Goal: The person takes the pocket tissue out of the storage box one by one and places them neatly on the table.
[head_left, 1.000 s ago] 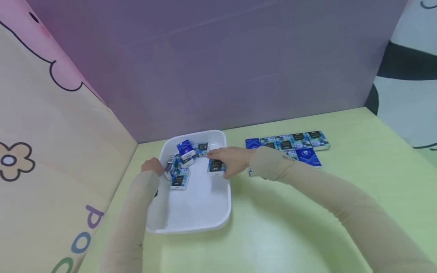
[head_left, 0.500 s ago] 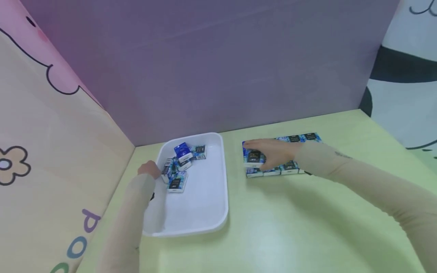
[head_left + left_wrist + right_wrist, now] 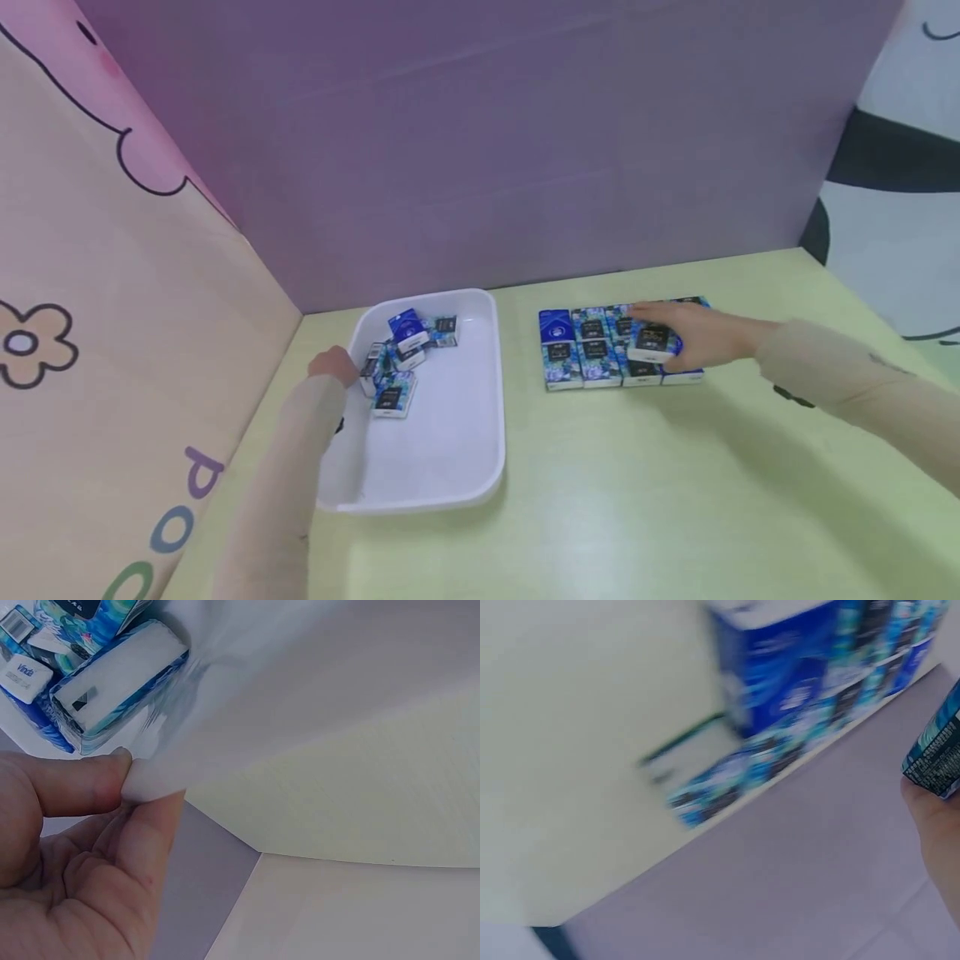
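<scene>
My left hand pinches the left rim of a white plastic tub between thumb and fingers; the left wrist view shows the thumb on the rim. Several blue floral tissue packs lie jumbled in the tub's far left part. In my right hand is another tissue pack, gripped by its sides over the right part of the laid-out packs. The right wrist view catches only an edge of this held pack. My right hand hides some packs underneath.
Right of the tub, tissue packs lie side by side in two rows on the pale green table. A solid blue one sits at the back left corner. A purple-grey wall panel rises behind; a printed panel stands left.
My right hand has carried a tissue pack out of the tub and rightward, over the rows. The left hand stays at the tub's rim.
</scene>
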Tool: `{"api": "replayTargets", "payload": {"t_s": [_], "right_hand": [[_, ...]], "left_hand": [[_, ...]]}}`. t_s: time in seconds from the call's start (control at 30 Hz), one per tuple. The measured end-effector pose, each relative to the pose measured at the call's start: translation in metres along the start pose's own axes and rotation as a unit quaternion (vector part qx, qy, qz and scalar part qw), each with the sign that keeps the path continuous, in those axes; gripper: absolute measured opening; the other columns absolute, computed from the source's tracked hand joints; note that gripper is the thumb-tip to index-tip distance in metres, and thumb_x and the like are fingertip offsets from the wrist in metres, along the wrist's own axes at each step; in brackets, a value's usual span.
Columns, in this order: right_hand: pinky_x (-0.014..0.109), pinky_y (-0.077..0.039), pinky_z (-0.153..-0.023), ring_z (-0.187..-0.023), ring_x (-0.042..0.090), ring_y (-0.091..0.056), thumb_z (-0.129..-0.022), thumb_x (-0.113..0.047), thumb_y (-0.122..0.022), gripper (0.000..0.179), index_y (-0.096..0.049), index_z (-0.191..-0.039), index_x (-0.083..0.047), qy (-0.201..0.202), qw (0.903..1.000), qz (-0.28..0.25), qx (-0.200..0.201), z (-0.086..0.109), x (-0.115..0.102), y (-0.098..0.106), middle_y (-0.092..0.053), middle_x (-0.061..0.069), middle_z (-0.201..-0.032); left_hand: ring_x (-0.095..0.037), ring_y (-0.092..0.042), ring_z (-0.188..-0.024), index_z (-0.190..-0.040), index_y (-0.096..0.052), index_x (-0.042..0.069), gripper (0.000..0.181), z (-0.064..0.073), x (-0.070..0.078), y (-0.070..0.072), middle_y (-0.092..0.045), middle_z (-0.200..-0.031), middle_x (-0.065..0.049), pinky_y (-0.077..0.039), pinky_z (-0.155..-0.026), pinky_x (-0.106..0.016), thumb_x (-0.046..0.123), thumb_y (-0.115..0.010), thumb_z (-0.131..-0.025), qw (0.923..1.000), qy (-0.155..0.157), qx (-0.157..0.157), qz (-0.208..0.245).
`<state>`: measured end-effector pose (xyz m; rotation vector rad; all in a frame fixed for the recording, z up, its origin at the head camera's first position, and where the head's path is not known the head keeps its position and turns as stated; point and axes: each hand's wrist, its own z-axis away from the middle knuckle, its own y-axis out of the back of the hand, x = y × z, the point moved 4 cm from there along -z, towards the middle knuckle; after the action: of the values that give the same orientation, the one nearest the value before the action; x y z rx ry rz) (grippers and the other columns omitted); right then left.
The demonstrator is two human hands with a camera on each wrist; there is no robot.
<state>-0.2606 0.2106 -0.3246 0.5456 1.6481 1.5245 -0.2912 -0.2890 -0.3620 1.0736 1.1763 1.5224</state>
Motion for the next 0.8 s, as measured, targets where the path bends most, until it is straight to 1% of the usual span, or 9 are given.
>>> {"api": "replayTargets", "payload": {"t_s": [0.07,0.27,0.37,0.53,0.7,0.8], "right_hand": [[0.061,-0.03,-0.1,-0.13,0.045,-0.028,-0.073,-0.016,-0.07,0.08,-0.03,-0.141,-0.002,-0.01,0.9999,-0.003,0.006,0.012,0.012,-0.001,-0.027,0.021,-0.146],[0.063,-0.028,-0.099,-0.127,0.048,-0.031,-0.068,-0.016,-0.074,0.082,-0.035,-0.137,0.004,-0.043,0.9987,-0.007,0.025,0.048,0.043,-0.007,-0.033,0.026,-0.142],[0.063,-0.03,-0.098,-0.124,0.049,-0.034,-0.067,-0.017,-0.075,0.081,-0.037,-0.136,0.004,-0.052,0.9983,-0.004,0.027,0.061,0.055,-0.012,-0.036,0.027,-0.139],[0.064,-0.03,-0.096,-0.122,0.051,-0.035,-0.065,-0.018,-0.075,0.082,-0.038,-0.135,0.004,-0.063,0.9978,-0.013,0.017,0.071,0.068,-0.026,-0.039,0.028,-0.136],[0.063,-0.031,-0.096,-0.121,0.05,-0.037,-0.064,-0.02,-0.075,0.081,-0.041,-0.132,0.006,-0.061,0.998,-0.014,0.01,0.072,0.075,-0.037,-0.042,0.028,-0.134],[0.063,-0.031,-0.097,-0.121,0.051,-0.036,-0.062,-0.02,-0.076,0.081,-0.043,-0.13,0.007,-0.057,0.9982,-0.014,0.014,0.071,0.077,-0.04,-0.043,0.028,-0.133]], "left_hand": [[-0.037,-0.061,-0.087,-0.099,-0.056,-0.014,0.034,0.001,0.002,0.001,-0.063,-0.094,-0.027,-0.051,-0.078,-0.045,0.013,-0.046,-0.082,1.0,-0.001,0.002,0.003],[-0.036,-0.061,-0.086,-0.098,-0.056,-0.014,0.032,0.005,0.006,0.007,-0.063,-0.093,-0.027,-0.052,-0.078,-0.043,0.012,-0.046,-0.082,1.0,0.007,0.001,0.006],[-0.036,-0.061,-0.085,-0.098,-0.056,-0.014,0.031,0.006,0.007,0.009,-0.063,-0.092,-0.027,-0.052,-0.078,-0.043,0.011,-0.046,-0.083,0.9999,0.012,0.001,0.006],[-0.037,-0.061,-0.088,-0.102,-0.055,-0.014,0.032,0.005,0.004,0.007,-0.062,-0.095,-0.028,-0.052,-0.08,-0.044,0.011,-0.045,-0.084,0.9997,0.02,0.001,0.014],[-0.037,-0.061,-0.087,-0.102,-0.055,-0.014,0.033,0.006,0.004,0.005,-0.062,-0.095,-0.027,-0.052,-0.079,-0.043,0.011,-0.046,-0.084,0.9996,0.022,-0.001,0.018],[-0.036,-0.061,-0.085,-0.101,-0.056,-0.014,0.032,0.008,0.005,0.004,-0.063,-0.093,-0.027,-0.052,-0.077,-0.043,0.011,-0.047,-0.083,0.9996,0.019,-0.001,0.02]]}}
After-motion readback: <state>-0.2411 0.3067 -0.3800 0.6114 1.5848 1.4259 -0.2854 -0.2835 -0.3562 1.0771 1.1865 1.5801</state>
